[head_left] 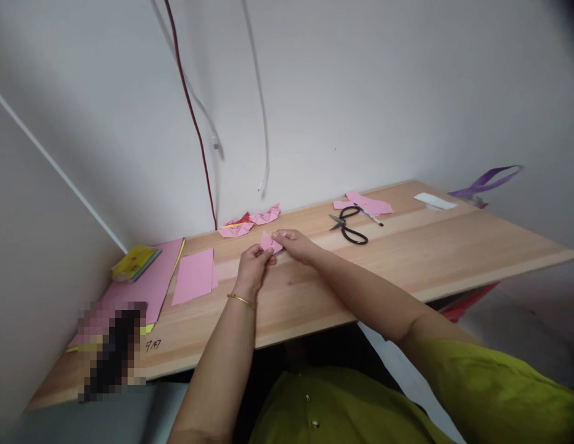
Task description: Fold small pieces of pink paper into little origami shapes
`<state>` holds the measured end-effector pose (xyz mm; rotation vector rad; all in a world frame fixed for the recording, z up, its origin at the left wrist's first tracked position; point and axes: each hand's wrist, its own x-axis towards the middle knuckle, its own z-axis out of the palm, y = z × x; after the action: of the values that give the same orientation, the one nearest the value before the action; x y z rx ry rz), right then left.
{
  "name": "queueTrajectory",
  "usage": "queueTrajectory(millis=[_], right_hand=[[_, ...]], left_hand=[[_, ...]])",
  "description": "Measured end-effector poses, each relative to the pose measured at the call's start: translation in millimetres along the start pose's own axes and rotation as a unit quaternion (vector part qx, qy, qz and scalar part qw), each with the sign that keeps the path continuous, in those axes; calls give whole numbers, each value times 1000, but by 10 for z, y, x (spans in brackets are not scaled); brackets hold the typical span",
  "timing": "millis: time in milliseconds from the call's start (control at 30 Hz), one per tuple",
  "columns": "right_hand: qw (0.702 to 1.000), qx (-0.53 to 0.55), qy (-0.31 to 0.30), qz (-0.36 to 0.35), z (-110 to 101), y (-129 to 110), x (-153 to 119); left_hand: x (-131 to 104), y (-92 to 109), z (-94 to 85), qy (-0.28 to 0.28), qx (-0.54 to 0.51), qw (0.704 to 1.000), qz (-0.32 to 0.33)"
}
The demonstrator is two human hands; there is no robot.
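Observation:
A small folded piece of pink paper is held above the wooden table between both hands. My left hand pinches its lower edge, thumb on top. From the right, my right hand grips its upper right side with fingers closed. Just behind them, near the wall, lie folded pink paper pieces, one with a red and yellow part. Pink rectangular sheets lie flat to the left of my left hand.
Black-handled scissors, a pen and pink scraps lie right of the hands. Large pink sheets bear a yellow packet at left. A white strip and purple ribbon are far right. Cables hang along the wall.

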<state>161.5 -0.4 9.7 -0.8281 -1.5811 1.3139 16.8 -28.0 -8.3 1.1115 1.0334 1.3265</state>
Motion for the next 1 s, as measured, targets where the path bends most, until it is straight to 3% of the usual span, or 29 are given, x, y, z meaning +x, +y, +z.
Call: queueTrajectory(millis=[133,433,733,1000], right_hand=[[1000,-20,-3,11,9,-11,-7],[998,-54,25,-18,-25,82,26],[998,-46,23,-35,-17,65,30],[999,35,24,-7,-25,90,51]], left_hand=[[15,-19,-8,15,-17,1000,-1],[2,-26,-9,-24,0,1000,-18],[-4,-3,-22,-22,30,999,-5],[-34,59,0,-3,-28,998,-49]])
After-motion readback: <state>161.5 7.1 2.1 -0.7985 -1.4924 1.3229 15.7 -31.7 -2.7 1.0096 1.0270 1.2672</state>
